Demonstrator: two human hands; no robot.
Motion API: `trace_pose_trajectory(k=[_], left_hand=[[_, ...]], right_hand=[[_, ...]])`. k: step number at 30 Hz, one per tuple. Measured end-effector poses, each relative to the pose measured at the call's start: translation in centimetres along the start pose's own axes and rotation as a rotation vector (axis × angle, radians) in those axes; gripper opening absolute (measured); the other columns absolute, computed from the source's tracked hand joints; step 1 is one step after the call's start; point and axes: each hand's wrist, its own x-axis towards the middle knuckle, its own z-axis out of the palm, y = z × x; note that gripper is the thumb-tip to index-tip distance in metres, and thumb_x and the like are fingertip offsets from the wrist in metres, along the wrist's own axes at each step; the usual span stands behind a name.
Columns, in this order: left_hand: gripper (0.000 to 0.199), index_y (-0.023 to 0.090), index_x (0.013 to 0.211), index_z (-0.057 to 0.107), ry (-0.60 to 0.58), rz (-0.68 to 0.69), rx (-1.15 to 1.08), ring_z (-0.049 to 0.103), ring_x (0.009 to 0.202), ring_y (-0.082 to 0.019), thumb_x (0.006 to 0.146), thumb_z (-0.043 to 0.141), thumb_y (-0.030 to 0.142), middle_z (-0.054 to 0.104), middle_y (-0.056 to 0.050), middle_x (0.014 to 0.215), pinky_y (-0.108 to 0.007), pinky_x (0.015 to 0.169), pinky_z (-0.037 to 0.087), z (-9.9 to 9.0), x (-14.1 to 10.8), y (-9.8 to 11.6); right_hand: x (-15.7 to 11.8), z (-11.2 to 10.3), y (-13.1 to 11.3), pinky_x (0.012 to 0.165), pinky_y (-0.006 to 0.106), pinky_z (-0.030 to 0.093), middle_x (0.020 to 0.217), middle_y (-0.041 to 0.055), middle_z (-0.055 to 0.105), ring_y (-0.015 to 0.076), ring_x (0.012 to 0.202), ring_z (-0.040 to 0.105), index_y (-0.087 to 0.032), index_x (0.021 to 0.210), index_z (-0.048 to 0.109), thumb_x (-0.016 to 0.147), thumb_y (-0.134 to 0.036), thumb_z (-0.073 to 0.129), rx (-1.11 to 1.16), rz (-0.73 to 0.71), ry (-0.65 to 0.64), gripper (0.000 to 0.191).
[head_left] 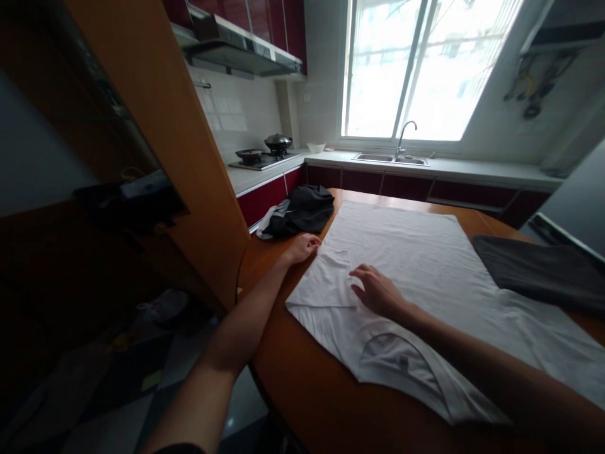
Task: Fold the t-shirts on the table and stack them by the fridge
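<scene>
White shirt (406,252) spread, partly folded

Lies on tabletop (302,372); left sleeve (328,280) looks turned inward, right sleeve (558,334) outstretched, unfolded. My left grip (307,246) is at the side edge, can't tell if pinching; right grip (375,290) released, loosely curled over fabric

Left arm (241,334) outstretched, left hand (302,248) fingers bent; right forearm (472,353) angled leftward, right hand (377,290) open, fingers loosely curled, thumb apart.

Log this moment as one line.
left hand: at shirt's sleeve edge | right hand: over shirt | white shirt: spread on table
</scene>
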Motion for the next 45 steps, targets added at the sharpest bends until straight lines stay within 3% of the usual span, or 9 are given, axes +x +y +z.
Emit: trace_pose_trajectory(k=[7, 15, 20, 23, 28, 31, 34, 39, 45], left_hand=[[0.014, 0.015, 0.085, 0.068, -0.087, -0.060, -0.030, 0.064, 0.069, -0.017, 0.080, 0.067, 0.029, 0.071, -0.005, 0.077, -0.025, 0.065, 0.052, -0.6, -0.9, -0.9], [0.012, 0.014, 0.085, 0.064, -0.140, -0.086, -0.128, 0.061, 0.056, -0.012, 0.084, 0.064, 0.026, 0.070, -0.003, 0.072, -0.021, 0.054, 0.045, -0.5, -0.9, -1.7], [0.015, 0.013, 0.092, 0.065, -0.124, -0.067, -0.167, 0.063, 0.064, -0.014, 0.086, 0.061, 0.026, 0.070, -0.005, 0.079, -0.021, 0.056, 0.046, -0.3, -0.6, -1.7], [0.019, 0.013, 0.092, 0.067, -0.104, 0.021, -0.146, 0.062, 0.069, -0.014, 0.084, 0.066, 0.030, 0.069, -0.006, 0.083, -0.022, 0.059, 0.046, -0.1, -0.6, -1.4], [0.028, 0.014, 0.099, 0.070, -0.178, 0.087, -0.133, 0.060, 0.068, -0.013, 0.079, 0.072, 0.034, 0.066, -0.003, 0.079, -0.022, 0.062, 0.047, 0.3, -0.9, -0.9], [0.033, 0.014, 0.100, 0.071, -0.224, 0.079, -0.108, 0.058, 0.066, -0.013, 0.074, 0.076, 0.033, 0.064, -0.001, 0.077, -0.022, 0.062, 0.046, 0.6, -1.1, -0.9], [0.034, 0.014, 0.102, 0.072, -0.235, 0.084, -0.096, 0.058, 0.065, -0.013, 0.074, 0.076, 0.033, 0.064, 0.000, 0.076, -0.022, 0.062, 0.045, 0.8, -1.1, -1.0], [0.031, 0.013, 0.100, 0.075, -0.235, 0.106, -0.065, 0.057, 0.064, -0.013, 0.079, 0.072, 0.035, 0.065, -0.001, 0.073, -0.022, 0.060, 0.043, 1.0, -1.0, -0.9], [0.029, 0.014, 0.097, 0.077, -0.217, 0.120, 0.003, 0.057, 0.065, -0.014, 0.075, 0.075, 0.033, 0.065, -0.001, 0.072, -0.022, 0.061, 0.043, 1.1, -1.1, -0.5]], right_hand=[[12.5, 1.4, 3.2, 0.097, 0.031, 0.045, 0.119, 0.0130, 0.070, 0.0234, 0.112, 0.062, -0.014, 0.121, 0.069, 0.092, -0.022, 0.061, 0.044, 0.131, -0.100, 0.031], [15.4, 0.0, 2.8, 0.066, 0.023, 0.048, 0.085, 0.0067, 0.070, 0.0163, 0.077, 0.063, -0.011, 0.092, 0.073, 0.087, -0.021, 0.060, 0.169, 0.139, -0.163, 0.017], [15.4, -1.1, 3.3, 0.049, 0.019, 0.044, 0.067, 0.0015, 0.060, 0.0099, 0.055, 0.053, -0.012, 0.099, 0.068, 0.084, -0.021, 0.067, 0.581, 0.484, -0.018, 0.018], [14.8, -0.5, 4.0, 0.045, 0.019, 0.040, 0.060, -0.0006, 0.055, 0.0086, 0.049, 0.048, -0.012, 0.092, 0.068, 0.080, -0.023, 0.075, 0.589, 0.560, 0.019, 0.019], [12.6, 0.8, 4.9, 0.054, 0.023, 0.047, 0.069, 0.0030, 0.064, 0.0126, 0.056, 0.057, -0.012, 0.112, 0.063, 0.085, -0.034, 0.073, 0.525, 0.552, 0.052, 0.036], [10.2, 0.9, 4.9, 0.068, 0.027, 0.049, 0.086, 0.0098, 0.070, 0.0183, 0.076, 0.066, -0.013, 0.110, 0.064, 0.089, -0.035, 0.067, 0.255, 0.473, 0.088, 0.031], [7.1, 0.7, 4.1, 0.072, 0.028, 0.046, 0.090, 0.0111, 0.072, 0.0213, 0.084, 0.066, -0.015, 0.101, 0.066, 0.088, -0.036, 0.066, 0.061, 0.388, -0.048, 0.025], [3.2, 1.4, 1.5, 0.067, 0.027, 0.043, 0.088, 0.0060, 0.072, 0.0204, 0.080, 0.065, -0.019, 0.107, 0.060, 0.082, -0.032, 0.070, 0.074, 0.332, -0.207, 0.030], [2.9, 0.5, -0.8, 0.061, 0.024, 0.046, 0.072, -0.0015, 0.064, 0.0148, 0.067, 0.063, -0.020, 0.095, 0.057, 0.073, -0.005, 0.061, 0.340, 0.376, -0.114, 0.026]])
